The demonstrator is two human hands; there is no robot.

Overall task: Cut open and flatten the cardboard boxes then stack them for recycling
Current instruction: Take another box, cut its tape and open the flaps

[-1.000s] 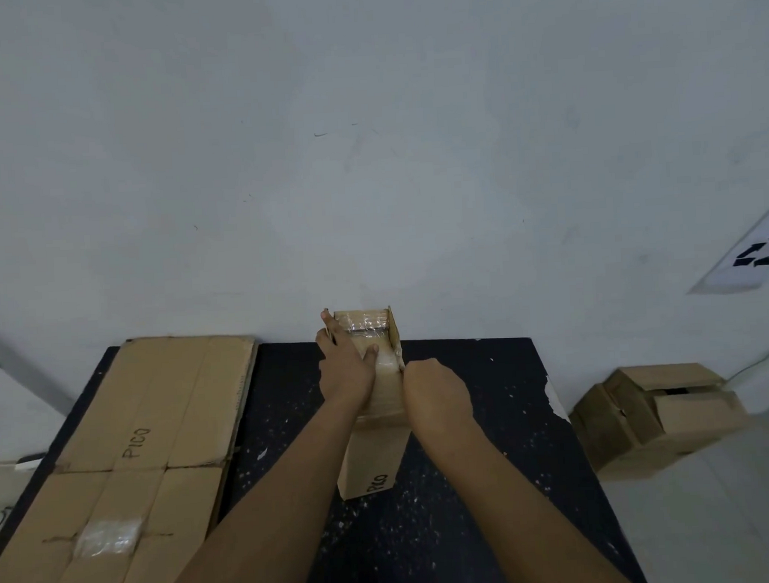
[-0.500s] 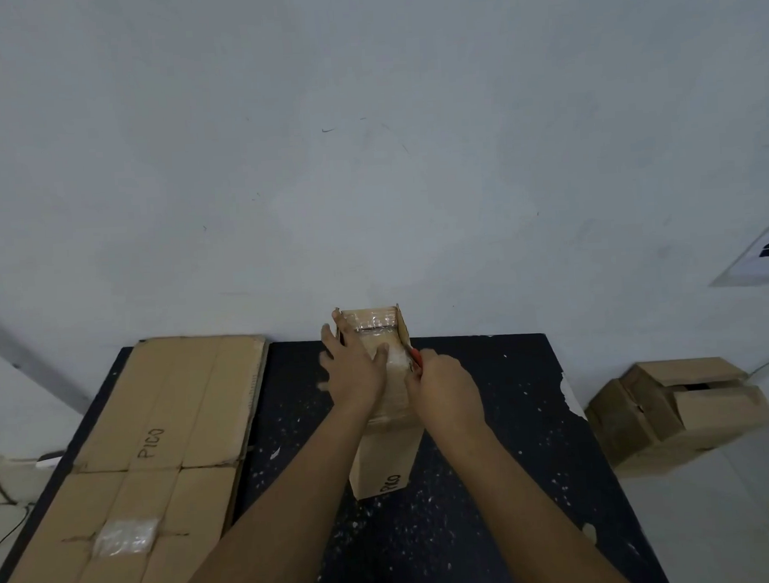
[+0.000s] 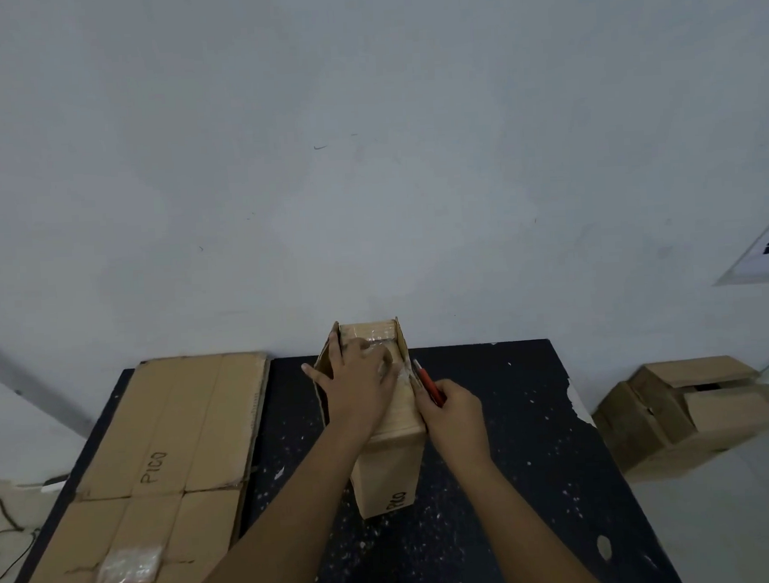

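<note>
Head view shows your left hand (image 3: 361, 384) pressed flat on top of the upright cardboard box (image 3: 385, 465), fingers spread and fairly straight over the clear tape (image 3: 376, 336) on its upper face, thumb out past the left flap. That box stands near the middle of the black table (image 3: 516, 462), toward the far edge by the grey wall (image 3: 367, 158), with "PICO" written on its near side. Your right hand (image 3: 453, 414) is curled around a red box cutter (image 3: 427, 385), whose tip sits at the box's upper right edge, just beside your left fingers. On the left part of the table lies a flattened cardboard sheet (image 3: 160, 459), also marked "PICO", with a patch of tape near its front end. Off the table to the right sits another cardboard box (image 3: 687, 413), its flaps partly open. A white sign (image 3: 768, 253) with black markings hangs at the right edge of the wall.
</note>
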